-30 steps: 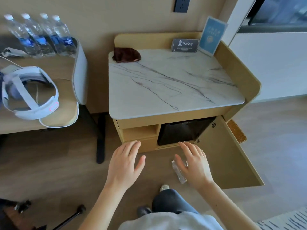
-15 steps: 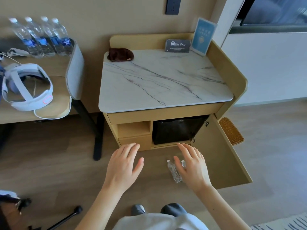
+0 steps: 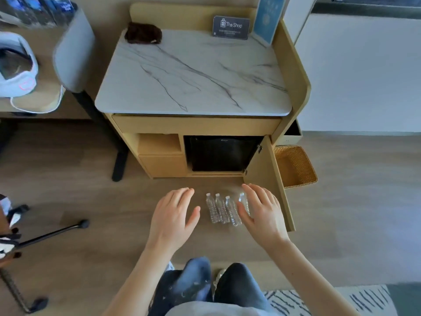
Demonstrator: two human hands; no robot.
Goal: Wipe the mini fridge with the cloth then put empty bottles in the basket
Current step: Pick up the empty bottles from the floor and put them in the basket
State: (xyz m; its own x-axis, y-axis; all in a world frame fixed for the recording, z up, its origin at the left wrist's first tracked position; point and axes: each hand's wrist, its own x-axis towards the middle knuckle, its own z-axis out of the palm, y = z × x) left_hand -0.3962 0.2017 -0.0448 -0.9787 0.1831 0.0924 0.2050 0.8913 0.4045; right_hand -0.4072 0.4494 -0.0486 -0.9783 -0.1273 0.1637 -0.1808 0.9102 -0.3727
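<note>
The brown cloth (image 3: 143,33) is lying bunched at the back left corner of the marble top (image 3: 193,87), well apart from both hands. The left hand (image 3: 172,216) is hovering over the floor, fingers straight and spread, holding nothing. Just beside it, four empty bottles (image 3: 222,209) are sitting side by side before the mini fridge (image 3: 222,153). The right hand (image 3: 262,213) is equally open and empty, and it is covering part of the last bottle. The basket (image 3: 295,166) is waiting further right. The wiping seems not begun, so better to fetch the cloth first, lifting the hands clear of the bottles.
</note>
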